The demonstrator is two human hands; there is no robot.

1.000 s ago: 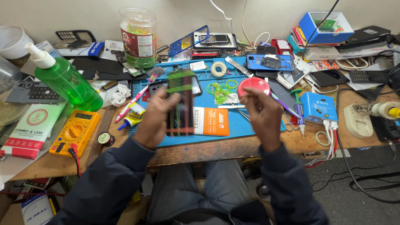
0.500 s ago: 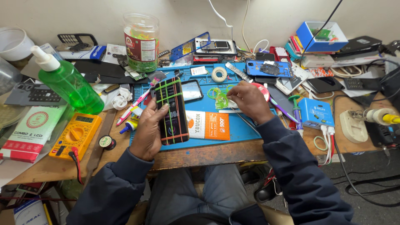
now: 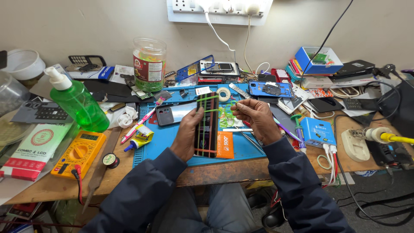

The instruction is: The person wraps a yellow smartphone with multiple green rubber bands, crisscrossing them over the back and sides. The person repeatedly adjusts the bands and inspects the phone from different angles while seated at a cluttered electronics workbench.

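Note:
My left hand (image 3: 186,133) grips a black phone (image 3: 206,125) upright over the blue work mat (image 3: 250,149). Several coloured rubber bands run lengthwise and across the phone. My right hand (image 3: 254,118) pinches a green rubber band (image 3: 215,109) that stretches from the phone's upper edge toward the fingers. A small heap of loose green bands (image 3: 225,118) lies on the mat just behind the phone. An orange packet (image 3: 224,145) rests on the mat between my two wrists.
A green pump bottle (image 3: 77,101) and a yellow multimeter (image 3: 79,153) stand at the left. A plastic jar (image 3: 149,64), phone parts, a tape roll (image 3: 223,93) and a blue box (image 3: 318,131) crowd the bench. Cables hang from a wall socket strip (image 3: 217,8).
The phone has stayed in my left hand, and now sits a bit to the right. My right hand went to the green bands on the mat and now pulls one taut off the phone's top.

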